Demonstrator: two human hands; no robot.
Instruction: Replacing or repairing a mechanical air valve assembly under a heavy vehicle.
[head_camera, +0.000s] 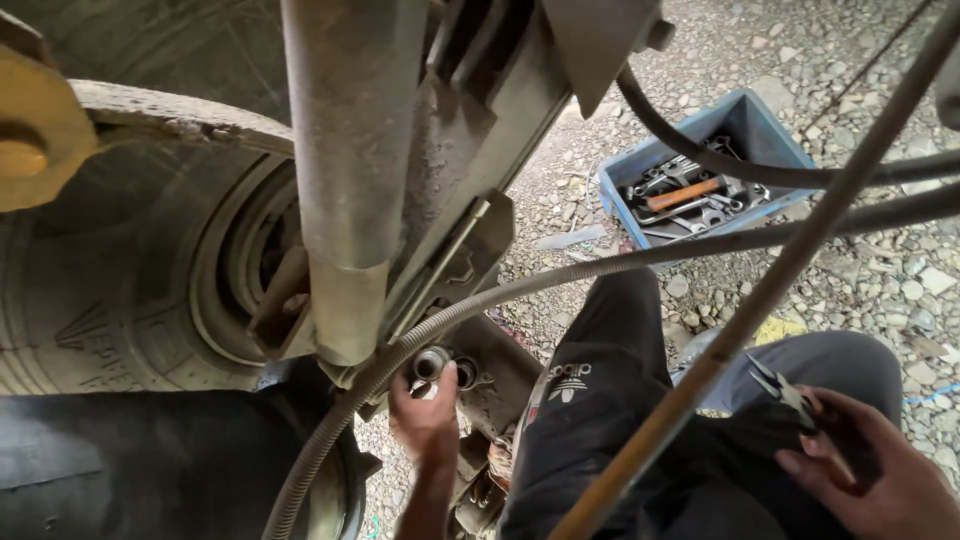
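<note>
Gravel ground (880, 270) lies below the blue tool tray (775, 135). Nearer me than that tray, my left hand (425, 420) grips a metal socket (432, 362); my right hand (870, 470) clasps pliers (782, 388).

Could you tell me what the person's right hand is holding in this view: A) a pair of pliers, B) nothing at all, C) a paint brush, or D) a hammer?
A: the right hand grips a pair of pliers with its pointed tip aimed up and left, while the left hand reaches to a small metal cylinder under the vehicle.
</note>
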